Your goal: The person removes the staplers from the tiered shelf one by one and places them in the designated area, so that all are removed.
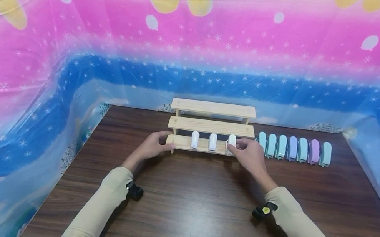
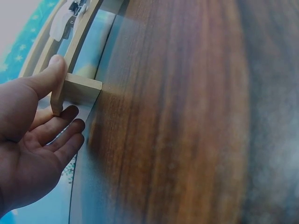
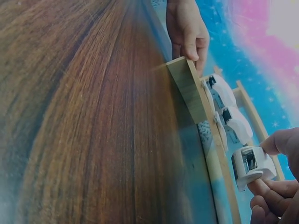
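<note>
A three-tier wooden display rack (image 1: 211,126) stands toward the back of the table. My left hand (image 1: 154,145) grips the left end of its lowest tier, thumb on the board and fingers beneath. In my right hand (image 1: 250,155) a white mini stapler (image 3: 252,163) is pinched between thumb and fingers, at the right end of that tier. Whether its base touches the board I cannot tell. Two more white mini staplers, the left one (image 1: 195,140) and the middle one (image 1: 212,142), stand apart on the same tier, their fronts toward me.
Right of the rack, a row of several staplers stands on the brown wooden table (image 1: 195,204): mint ones (image 1: 281,147), a blue one (image 1: 292,148) and a purple one (image 1: 313,151). The nearest mint one is close behind my right hand. A patterned cloth (image 1: 217,59) hangs behind.
</note>
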